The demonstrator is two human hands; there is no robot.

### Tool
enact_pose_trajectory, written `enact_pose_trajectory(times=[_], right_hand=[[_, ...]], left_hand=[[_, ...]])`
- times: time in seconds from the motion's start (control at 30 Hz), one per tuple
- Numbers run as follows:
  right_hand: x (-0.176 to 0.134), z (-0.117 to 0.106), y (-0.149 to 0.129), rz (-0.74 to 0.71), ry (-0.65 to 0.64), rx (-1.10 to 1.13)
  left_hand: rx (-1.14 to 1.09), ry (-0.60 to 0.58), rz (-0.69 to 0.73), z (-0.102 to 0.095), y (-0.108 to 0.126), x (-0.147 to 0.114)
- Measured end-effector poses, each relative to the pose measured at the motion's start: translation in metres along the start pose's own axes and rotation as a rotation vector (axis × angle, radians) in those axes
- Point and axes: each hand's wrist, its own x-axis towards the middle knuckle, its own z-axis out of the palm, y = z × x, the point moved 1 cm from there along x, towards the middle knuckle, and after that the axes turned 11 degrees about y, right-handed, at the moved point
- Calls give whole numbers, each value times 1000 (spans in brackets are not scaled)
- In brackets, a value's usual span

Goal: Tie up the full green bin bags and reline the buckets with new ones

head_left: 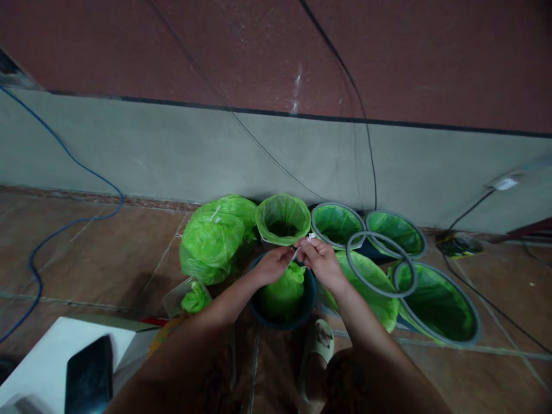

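My left hand (275, 265) and my right hand (321, 261) are close together, fingers pinched on a thin white tie string (294, 256). Directly below them a green plastic bag (282, 296) bulges inside a dark bin (281, 325), its top gathered up under my fingers. A white end of the string sticks up past my right fingertips. Just behind stands a bin lined with a green bag (282, 237), its liner folded over the rim. Whether the string is knotted is hidden by my fingers.
Full green bags (211, 241) lie left, by a clear container (175, 298). Several green-lined bins with grey rims (474, 322) stand right, loose grey rings (350, 261) on top. A phone (89, 374) rests on a white box (41, 356). A blue cable (64, 227) crosses the floor.
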Motion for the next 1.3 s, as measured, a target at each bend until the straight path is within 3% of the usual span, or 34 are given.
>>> enact_pose_trajectory(times=[0.07, 0.17, 0.33, 0.47, 0.57, 0.7, 0.8, 0.93, 1.0, 1.1, 1.2, 1.3], right_hand=[[1, -3, -2, 6, 35, 22], [3, -6, -4, 4, 81, 84], [3, -15, -11, -18, 141, 193], [7, -25, -10, -37, 202, 203], [13, -36, -1, -36, 252, 42], [18, -56, 14, -85, 255, -485], [14, -64, 25, -72, 127, -820], [1, -54, 37, 88, -234, -932], [-5, -41, 36, 125, -390, -852], [-13, -23, 20, 89, -525, -544], [-17, -16, -2, 73, -571, -187], [-16, -18, -10, 53, -588, -78]], left_hand=[[57, -74, 50, 7, -6, -6], [121, -66, 86, 14, -10, -11], [74, -33, -37, 19, -18, -9], [-8, 63, -97, 16, -21, -6], [-107, 158, -160, 13, -21, -4], [-182, 266, -227, 8, -22, 0], [-153, 296, -215, 7, -22, 2], [-158, 285, -199, 6, -21, 4], [-154, 270, -192, 7, -20, 4], [-82, 253, -191, 9, -20, 3], [-30, 209, -170, 13, -21, 1], [-14, 146, -121, 16, -23, -1]])
